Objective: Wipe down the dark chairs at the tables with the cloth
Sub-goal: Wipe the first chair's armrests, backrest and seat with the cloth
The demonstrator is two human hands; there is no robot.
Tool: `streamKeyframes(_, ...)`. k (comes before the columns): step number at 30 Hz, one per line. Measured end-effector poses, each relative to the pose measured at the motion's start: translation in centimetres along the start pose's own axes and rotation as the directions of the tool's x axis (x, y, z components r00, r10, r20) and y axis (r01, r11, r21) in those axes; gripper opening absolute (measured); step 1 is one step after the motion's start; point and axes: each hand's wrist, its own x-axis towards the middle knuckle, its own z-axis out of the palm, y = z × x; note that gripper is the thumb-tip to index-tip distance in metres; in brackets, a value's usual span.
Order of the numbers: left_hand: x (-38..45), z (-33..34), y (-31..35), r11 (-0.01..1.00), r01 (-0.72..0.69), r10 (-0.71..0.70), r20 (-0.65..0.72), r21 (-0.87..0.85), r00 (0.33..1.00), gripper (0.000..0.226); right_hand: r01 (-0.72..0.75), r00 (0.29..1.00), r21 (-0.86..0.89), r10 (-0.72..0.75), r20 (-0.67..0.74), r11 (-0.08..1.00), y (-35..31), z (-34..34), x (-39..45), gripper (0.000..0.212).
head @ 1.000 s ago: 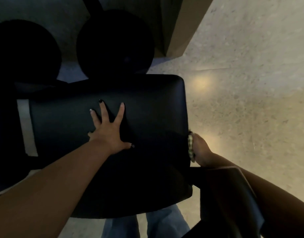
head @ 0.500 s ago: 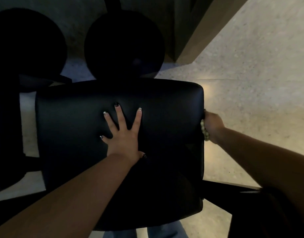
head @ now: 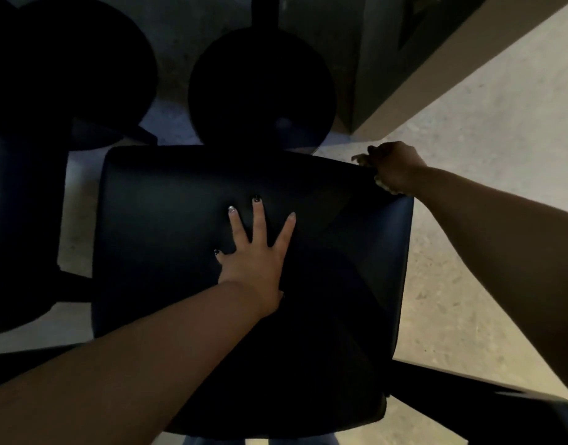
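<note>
Right hand (head: pixel 394 167) with cloth (head: pixel 382 184) slid from the chair's (head: pixel 167 220) right side to its far-right corner.
</note>
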Motion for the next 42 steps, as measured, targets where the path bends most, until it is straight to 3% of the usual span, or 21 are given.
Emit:
streamKeyframes(5,-0.5,-2.7,-4.6,0.953,-0.25,0.221,0.174,0.169,0.96,0.109,0.077,0.992,-0.209,-0.054,0.113,0.975,-4.4,1.7,0.2,0.045)
streamKeyframes(8,-0.5,-5.0,-9.1,0.932,-0.339,0.313,0.185,0.129,0.932,0.097,0.082,0.993,-0.195,-0.063,0.103,0.977,-7.4,3.2,0.1,0.042)
streamKeyframes(13,-0.1,-7.2,-18.1,0.967,-0.251,0.248,0.064,0.04,0.967,0.088,0.162,0.982,-0.275,-0.128,0.14,0.948,-12.1,6.2,0.7,0.039)
streamKeyframes(17,-1.1,-5.9,-24.1,0.951,-0.077,0.06,-0.063,-0.3,0.996,0.085,0.245,0.965,-0.349,-0.194,0.175,0.905,-16.9,9.1,0.5,0.037)
streamKeyframes(19,-1.9,-4.3,-25.9,0.805,-0.051,-0.039,-0.139,-0.591,0.99,0.078,0.278,0.957,-0.351,-0.227,0.18,0.894,-19.7,10.9,0.4,0.036)
streamKeyframes(22,-2.6,-1.0,-27.3,0.377,0.005,-0.239,-0.092,-0.926,0.967,0.063,0.385,0.919,-0.338,-0.321,0.231,0.859,-23.8,13.9,-0.4,0.039)
streamKeyframes(24,-2.9,0.9,-27.2,0.086,0.025,-0.322,-0.004,-0.996,0.947,0.048,0.46,0.884,-0.316,-0.397,0.245,0.83,-26.5,15.8,-1.3,0.04)
streamKeyframes(26,-3.1,2.2,-27.3,-0.099,-0.018,-0.4,0.023,-0.995,0.916,0.032,0.515,0.856,-0.33,-0.451,0.254,0.791,-29.0,17.9,-2.3,0.036)
streamKeyframes(32,-4.1,2.7,-27.5,-0.161,-0.189,-0.555,-0.069,-0.969,0.829,0.032,0.61,0.786,-0.477,-0.558,0.265,0.632,-33.7,22.4,-4.5,0.037)
streamKeyframes(34,-4.3,2.7,-27.6,-0.176,-0.225,-0.553,-0.093,-0.958,0.828,0.035,0.672,0.725,-0.52,-0.612,0.315,0.528,-34.6,23.5,-5.8,0.037)
streamKeyframes(37,-4.5,2.3,-27.7,-0.142,-0.251,-0.549,-0.135,-0.957,0.825,0.048,0.781,0.603,-0.526,-0.625,0.495,0.337,-34.4,25.6,-9.3,0.039)
streamKeyframes(39,-4.9,1.6,-27.7,-0.17,-0.259,-0.536,-0.131,-0.951,0.834,0.057,0.826,0.521,-0.531,-0.615,0.591,0.19,-33.3,27.3,-12.0,0.036)
streamKeyframes(42,-4.8,0.7,-28.0,-0.228,-0.242,-0.576,-0.07,-0.943,0.814,0.073,0.882,0.42,-0.464,-0.593,0.687,0.087,-31.3,29.1,-15.6,0.036)
